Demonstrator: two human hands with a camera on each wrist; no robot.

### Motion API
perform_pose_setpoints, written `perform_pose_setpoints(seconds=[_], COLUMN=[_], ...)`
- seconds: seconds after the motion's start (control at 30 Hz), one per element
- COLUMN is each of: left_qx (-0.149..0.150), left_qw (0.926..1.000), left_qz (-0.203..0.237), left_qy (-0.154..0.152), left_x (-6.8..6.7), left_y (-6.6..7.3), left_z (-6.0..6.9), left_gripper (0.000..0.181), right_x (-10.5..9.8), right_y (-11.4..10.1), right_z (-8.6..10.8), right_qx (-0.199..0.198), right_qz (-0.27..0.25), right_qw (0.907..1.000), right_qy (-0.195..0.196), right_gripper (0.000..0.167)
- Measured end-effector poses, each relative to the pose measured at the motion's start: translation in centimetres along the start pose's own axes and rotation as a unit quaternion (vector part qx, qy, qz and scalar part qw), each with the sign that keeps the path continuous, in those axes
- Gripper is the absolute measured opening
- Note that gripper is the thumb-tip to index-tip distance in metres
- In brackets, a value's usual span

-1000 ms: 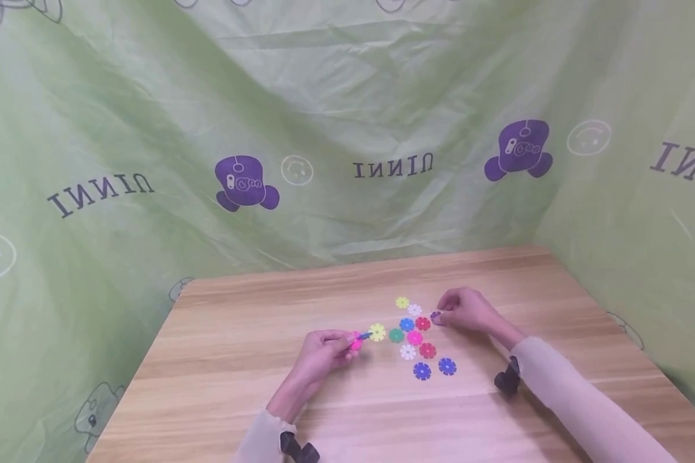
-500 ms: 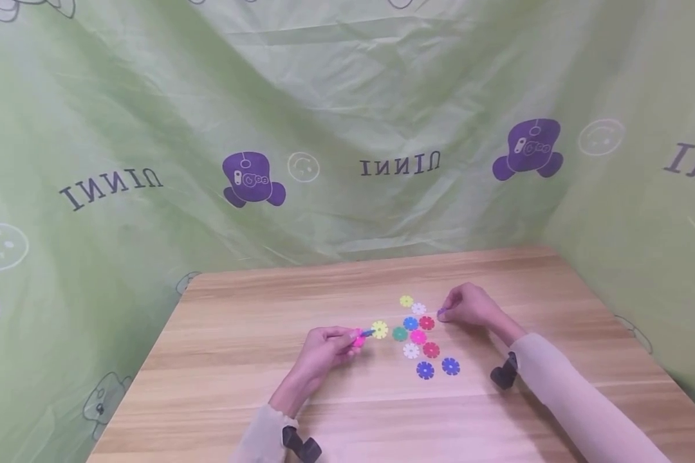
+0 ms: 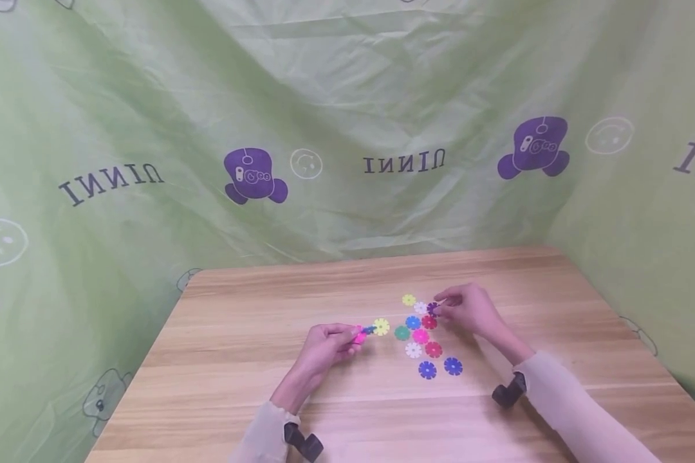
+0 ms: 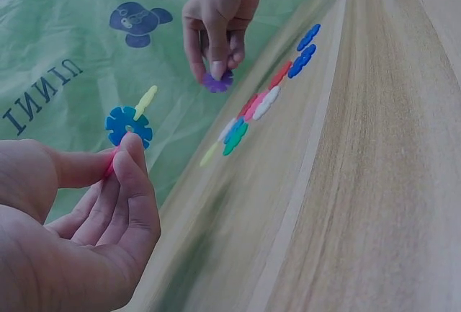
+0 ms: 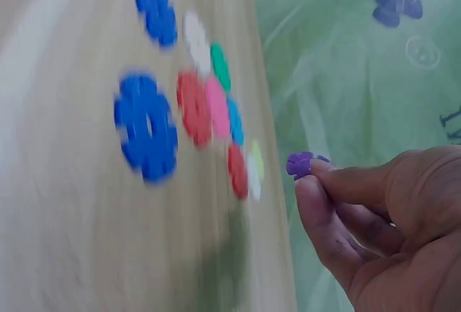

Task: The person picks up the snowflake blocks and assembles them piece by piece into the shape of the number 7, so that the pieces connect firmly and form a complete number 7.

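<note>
My left hand [image 3: 323, 347] pinches a pink notched disc [image 3: 360, 335] between thumb and fingertips. A blue notched disc [image 4: 128, 127] joins onto it, and a yellow disc [image 3: 381, 326] is slotted into the blue one's far edge. My right hand [image 3: 468, 313] holds a purple notched disc [image 5: 302, 164] between thumb and index finger, raised off the table. Below and left of the right hand lie loose discs, among them a red disc [image 3: 429, 321], a green disc [image 3: 402, 332] and a white disc [image 3: 420, 307]. Fingers cover most of the pink disc.
Two dark blue discs [image 3: 427, 370] lie nearest me on the wooden table [image 3: 208, 386]. A yellow disc [image 3: 408, 299] lies at the far end of the group. Behind the table hangs a green printed cloth [image 3: 324, 212].
My right hand has lifted the purple disc off the table, turned it, and brought it slightly left. My left hand keeps its joined discs, nearly still. The head view has shifted slightly.
</note>
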State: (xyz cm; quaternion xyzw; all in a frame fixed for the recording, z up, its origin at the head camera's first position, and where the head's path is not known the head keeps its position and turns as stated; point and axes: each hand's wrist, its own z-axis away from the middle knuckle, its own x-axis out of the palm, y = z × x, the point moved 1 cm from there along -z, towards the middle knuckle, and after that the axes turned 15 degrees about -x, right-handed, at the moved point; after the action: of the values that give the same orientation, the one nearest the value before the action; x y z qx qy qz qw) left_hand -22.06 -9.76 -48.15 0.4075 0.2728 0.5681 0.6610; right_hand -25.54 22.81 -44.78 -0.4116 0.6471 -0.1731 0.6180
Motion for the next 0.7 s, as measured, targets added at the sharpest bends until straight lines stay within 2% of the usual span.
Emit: perform_pose_setpoints(seconds=[0.2, 0.33, 0.43, 0.7], left_qx=[0.001, 0.002, 0.001, 0.001], left_qw=[1.0000, 0.9999, 0.9999, 1.0000], left_qz=[0.003, 0.003, 0.001, 0.001], left_qy=[-0.007, -0.010, -0.011, -0.010], left_x=[0.1, 0.2, 0.4, 0.7], left_y=[0.0, 0.1, 0.1, -0.1], left_z=[-0.1, -0.3, -0.5, -0.5], left_gripper=[0.031, 0.031, 0.031, 0.031], right_x=[1.3, 2.2, 2.7, 3.8], right_y=[-1.9, -2.8, -3.2, -3.9], right_z=[0.9, 1.6, 2.0, 2.2], right_qx=[-0.005, -0.001, -0.002, -0.013], right_qz=[-0.026, -0.104, -0.140, -0.154], right_qw=[0.9996, 0.9945, 0.9901, 0.9878], right_qy=[0.004, 0.003, 0.008, 0.018], right_gripper=[0.022, 0.021, 0.021, 0.018])
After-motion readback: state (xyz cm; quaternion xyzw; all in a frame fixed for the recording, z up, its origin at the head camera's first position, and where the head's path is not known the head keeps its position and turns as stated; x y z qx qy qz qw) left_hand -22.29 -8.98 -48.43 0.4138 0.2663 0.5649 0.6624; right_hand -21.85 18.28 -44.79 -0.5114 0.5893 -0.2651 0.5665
